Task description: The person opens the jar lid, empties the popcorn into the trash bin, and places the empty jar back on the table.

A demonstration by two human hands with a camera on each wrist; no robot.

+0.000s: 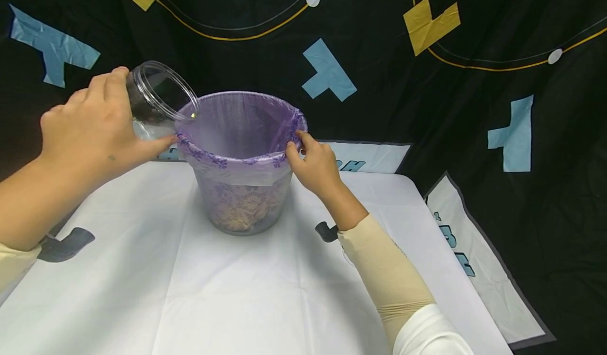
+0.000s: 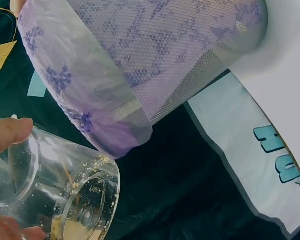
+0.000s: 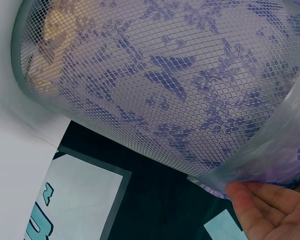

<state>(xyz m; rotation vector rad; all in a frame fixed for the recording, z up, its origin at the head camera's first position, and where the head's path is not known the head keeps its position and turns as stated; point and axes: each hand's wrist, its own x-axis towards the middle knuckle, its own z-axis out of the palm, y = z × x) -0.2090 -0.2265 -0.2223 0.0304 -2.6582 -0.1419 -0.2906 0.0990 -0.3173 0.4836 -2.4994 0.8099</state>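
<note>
My left hand (image 1: 97, 115) grips a clear plastic jar (image 1: 147, 105) tipped on its side, its mouth at the left rim of a mesh waste bin (image 1: 237, 202). Small pale crumbs (image 2: 85, 175) cling inside the jar in the left wrist view. The bin stands upright, lined with a purple flowered bag (image 1: 227, 118) folded over its rim. Something pale and yellowish shows through the bin's lower wall. With thumb and fingers, my right hand (image 1: 315, 163) pinches the bag-covered rim on the right side, as the right wrist view (image 3: 270, 207) also shows.
A white cloth covers the table (image 1: 237, 292) under the bin. Behind hangs a black backdrop (image 1: 370, 118) with blue and yellow tape pieces. A dark curved piece (image 1: 66, 244) sticks out near each wrist.
</note>
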